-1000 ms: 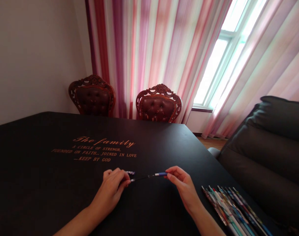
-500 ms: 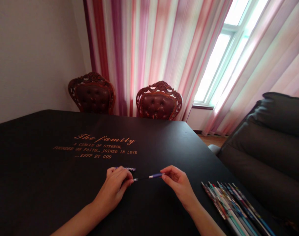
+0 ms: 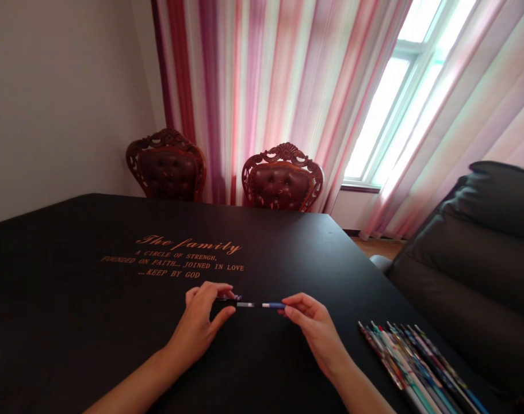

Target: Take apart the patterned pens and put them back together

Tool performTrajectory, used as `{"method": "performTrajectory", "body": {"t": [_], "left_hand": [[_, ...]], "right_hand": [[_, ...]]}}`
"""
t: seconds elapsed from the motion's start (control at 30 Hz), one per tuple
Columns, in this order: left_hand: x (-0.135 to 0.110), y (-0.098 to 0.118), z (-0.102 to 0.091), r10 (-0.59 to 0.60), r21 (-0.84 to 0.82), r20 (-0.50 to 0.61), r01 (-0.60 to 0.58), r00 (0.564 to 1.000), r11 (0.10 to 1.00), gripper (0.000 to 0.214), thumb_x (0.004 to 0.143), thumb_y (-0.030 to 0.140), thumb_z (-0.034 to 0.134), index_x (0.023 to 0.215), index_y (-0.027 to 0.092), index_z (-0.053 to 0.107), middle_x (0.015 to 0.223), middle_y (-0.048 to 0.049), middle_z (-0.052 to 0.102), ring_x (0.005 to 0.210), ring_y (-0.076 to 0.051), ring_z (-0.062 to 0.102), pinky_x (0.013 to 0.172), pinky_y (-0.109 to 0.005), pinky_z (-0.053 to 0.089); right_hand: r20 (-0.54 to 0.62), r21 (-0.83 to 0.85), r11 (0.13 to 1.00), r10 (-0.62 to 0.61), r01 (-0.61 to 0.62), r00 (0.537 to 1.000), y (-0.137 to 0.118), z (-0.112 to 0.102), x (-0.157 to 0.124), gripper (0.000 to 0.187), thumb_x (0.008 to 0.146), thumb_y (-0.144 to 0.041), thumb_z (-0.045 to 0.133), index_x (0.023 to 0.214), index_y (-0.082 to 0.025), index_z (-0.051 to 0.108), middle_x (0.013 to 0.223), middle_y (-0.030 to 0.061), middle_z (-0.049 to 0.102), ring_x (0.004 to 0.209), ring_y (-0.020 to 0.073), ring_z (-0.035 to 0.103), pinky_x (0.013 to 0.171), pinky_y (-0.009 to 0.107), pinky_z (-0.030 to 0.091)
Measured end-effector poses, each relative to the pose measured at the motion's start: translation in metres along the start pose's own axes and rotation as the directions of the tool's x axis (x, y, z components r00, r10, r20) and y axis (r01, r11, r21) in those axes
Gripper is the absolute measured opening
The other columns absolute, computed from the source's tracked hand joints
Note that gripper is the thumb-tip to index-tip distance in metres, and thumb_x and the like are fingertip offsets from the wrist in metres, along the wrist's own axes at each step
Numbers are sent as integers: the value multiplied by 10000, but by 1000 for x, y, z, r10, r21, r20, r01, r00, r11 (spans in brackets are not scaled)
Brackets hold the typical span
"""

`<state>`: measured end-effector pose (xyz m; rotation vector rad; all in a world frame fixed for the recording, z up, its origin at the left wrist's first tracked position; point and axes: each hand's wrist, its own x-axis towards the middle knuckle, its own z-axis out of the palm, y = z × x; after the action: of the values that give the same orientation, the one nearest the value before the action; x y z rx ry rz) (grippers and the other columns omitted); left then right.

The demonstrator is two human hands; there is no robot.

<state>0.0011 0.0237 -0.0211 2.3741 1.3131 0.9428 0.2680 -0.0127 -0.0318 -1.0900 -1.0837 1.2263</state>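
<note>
My right hand [image 3: 311,321] pinches a slim blue pen part [image 3: 275,306] between thumb and fingertips. A clear and dark refill [image 3: 245,305] sticks out of it to the left, level above the dark tabletop. The refill's tip ends close to my left hand [image 3: 205,313], whose thumb and fingers are spread apart with nothing gripped. Just behind those fingers lies a purple patterned pen piece [image 3: 234,297], mostly hidden by the hand.
Several pens [image 3: 417,362] lie side by side on the black table [image 3: 283,253] at the right. Two carved chairs [image 3: 283,183] stand at the far edge. A dark leather sofa [image 3: 481,247] is on the right.
My left hand has let go of the refill's end and its fingers have opened. The pen part in my right hand now lies more level. The view has shifted slightly.
</note>
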Motion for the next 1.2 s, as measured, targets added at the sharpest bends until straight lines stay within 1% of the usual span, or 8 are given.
{"method": "performTrajectory", "body": {"t": [0.07, 0.13, 0.2, 0.3, 0.43, 0.57, 1.03, 1.2], "left_hand": [[4, -10, -2, -26, 108, -49, 32, 998, 994, 262, 913, 310, 554, 1174, 288, 559, 1167, -58, 629, 1104, -261, 517, 934, -455, 299], [6, -20, -3, -58, 185, -28, 62, 998, 981, 241, 894, 294, 575, 1132, 309, 613, 1214, -56, 616, 1155, -287, 484, 933, -482, 286], [8, -27, -2, -86, 200, 14, 81, 996, 976, 180, 870, 278, 603, 1037, 313, 661, 1206, -44, 629, 1159, -295, 482, 926, -494, 281], [8, -28, -3, -107, 129, 26, 103, 994, 986, 111, 863, 273, 605, 953, 289, 667, 1101, -26, 676, 1074, -267, 539, 929, -483, 285], [9, -19, -5, -176, -64, 54, 179, 983, 982, 123, 874, 332, 578, 947, 263, 649, 925, 6, 699, 909, -224, 610, 904, -417, 356], [8, -16, -4, -191, -184, 76, 202, 979, 962, 152, 861, 352, 579, 937, 245, 655, 917, 7, 696, 919, -222, 614, 860, -345, 419], [7, -9, -5, -196, -206, 112, 216, 974, 955, 176, 857, 377, 585, 944, 247, 665, 916, 4, 709, 943, -233, 612, 898, -368, 401], [5, -6, -3, -184, -202, 144, 211, 972, 956, 167, 851, 369, 590, 928, 250, 678, 905, 7, 714, 923, -228, 609, 874, -355, 397]], "right_hand": [[-43, 38, 999, -7, 8, 999, 0, -4, 2, 323, 689, -413, 808, 878, -170, 710, 828, 67, 734, 826, 210, 660, 808, 343, 477], [-76, 62, 998, -13, 17, 997, -1, -9, 5, 330, 679, -412, 815, 876, -169, 713, 820, 70, 732, 817, 211, 657, 800, 348, 481], [-107, 72, 997, -24, 31, 994, -2, -14, 6, 328, 673, -412, 818, 874, -173, 717, 827, 68, 729, 819, 212, 654, 804, 351, 482], [-137, 58, 997, -47, 55, 989, -5, -18, 8, 323, 677, -418, 814, 877, -181, 721, 855, 67, 726, 843, 219, 653, 822, 356, 480], [-124, 16, 998, -64, 66, 990, -6, -22, 8, 312, 705, -416, 797, 896, -183, 719, 865, 66, 726, 867, 225, 656, 849, 367, 470], [-107, -29, 997, -77, 74, 991, -3, -23, 7, 303, 726, -417, 783, 907, -183, 715, 867, 64, 728, 873, 223, 661, 855, 362, 466], [-76, -97, 992, -88, 80, 993, -8, -16, 4, 314, 710, -443, 782, 876, -186, 708, 841, 66, 726, 838, 224, 655, 813, 358, 482], [-33, -159, 983, -97, 91, 995, -7, -14, 3, 322, 705, -464, 780, 863, -189, 722, 826, 52, 718, 815, 214, 651, 764, 328, 491]]}}
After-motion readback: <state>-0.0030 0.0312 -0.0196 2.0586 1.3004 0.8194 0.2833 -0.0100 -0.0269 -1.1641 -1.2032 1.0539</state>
